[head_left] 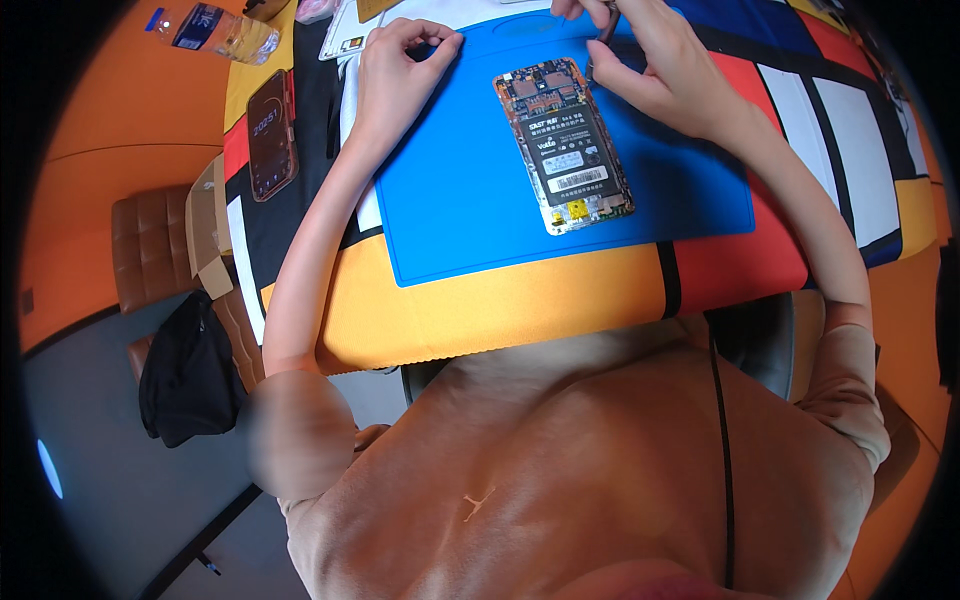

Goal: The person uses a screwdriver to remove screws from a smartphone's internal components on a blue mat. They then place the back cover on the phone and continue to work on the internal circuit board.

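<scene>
Centrally, the opened phone (568, 150) lies on the blue mat (450, 205). At the mat's far-left corner the left hand (393, 78) is curled; the right hand (668, 78) bends near the far edge. Whether either grips anything, I cannot tell.

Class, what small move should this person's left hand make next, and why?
Perhaps bring the left hand across to steady the opened phone: the phone lies on the blue mat apart from that hand, while the right hand is close to its upper right corner.
</scene>
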Action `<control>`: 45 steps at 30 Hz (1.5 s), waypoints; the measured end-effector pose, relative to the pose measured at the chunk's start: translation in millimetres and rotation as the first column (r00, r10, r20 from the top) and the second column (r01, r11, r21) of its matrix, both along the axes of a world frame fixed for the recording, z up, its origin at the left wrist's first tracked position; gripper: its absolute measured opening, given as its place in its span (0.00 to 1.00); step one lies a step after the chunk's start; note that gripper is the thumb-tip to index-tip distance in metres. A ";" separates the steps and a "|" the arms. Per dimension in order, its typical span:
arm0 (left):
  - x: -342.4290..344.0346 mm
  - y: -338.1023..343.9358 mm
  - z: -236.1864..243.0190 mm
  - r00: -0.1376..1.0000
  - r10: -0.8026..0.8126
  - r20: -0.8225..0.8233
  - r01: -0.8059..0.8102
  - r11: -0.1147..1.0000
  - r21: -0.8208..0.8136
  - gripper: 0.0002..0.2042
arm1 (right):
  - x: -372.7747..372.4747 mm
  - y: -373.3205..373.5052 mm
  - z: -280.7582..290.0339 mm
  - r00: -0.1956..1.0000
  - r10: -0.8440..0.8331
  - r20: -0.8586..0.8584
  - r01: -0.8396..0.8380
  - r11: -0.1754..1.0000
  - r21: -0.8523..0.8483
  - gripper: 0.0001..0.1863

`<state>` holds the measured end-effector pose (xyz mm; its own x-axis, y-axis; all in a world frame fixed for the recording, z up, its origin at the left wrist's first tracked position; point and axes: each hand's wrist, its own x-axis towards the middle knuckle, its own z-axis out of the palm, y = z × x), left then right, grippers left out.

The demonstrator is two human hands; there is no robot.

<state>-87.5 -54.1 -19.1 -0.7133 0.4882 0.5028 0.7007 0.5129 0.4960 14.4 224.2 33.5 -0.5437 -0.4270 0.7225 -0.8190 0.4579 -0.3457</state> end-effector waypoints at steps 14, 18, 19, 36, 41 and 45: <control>1.4 0.4 1.2 1.000 -0.018 0.026 0.018 1.000 -0.018 0.11 | 0.4 0.6 0.6 0.996 0.014 0.092 -0.011 0.999 -0.035 0.14; 2.4 0.5 2.0 0.999 -0.023 0.035 0.024 1.000 -0.011 0.11 | -0.1 3.6 1.0 0.994 0.007 0.110 -0.006 1.000 -0.010 0.14; 2.6 0.5 2.4 1.000 -0.023 -0.003 0.023 0.999 -0.034 0.10 | -0.4 4.7 1.8 0.994 0.017 0.109 -0.016 1.000 -0.004 0.15; 4.3 1.8 5.3 0.999 -0.026 0.019 0.026 1.000 -0.003 0.11 | 3.1 3.5 1.6 0.989 0.032 0.142 -0.032 0.999 -0.003 0.14; 3.6 0.6 5.0 0.997 -0.031 -0.068 0.027 0.998 -0.057 0.10 | 0.5 3.7 0.5 0.983 0.074 0.169 -0.067 0.996 -0.051 0.15; 3.6 0.4 4.7 0.995 -0.036 -0.090 0.030 0.997 -0.065 0.10 | -1.8 3.1 -2.6 0.985 0.103 0.139 -0.094 0.993 -0.071 0.14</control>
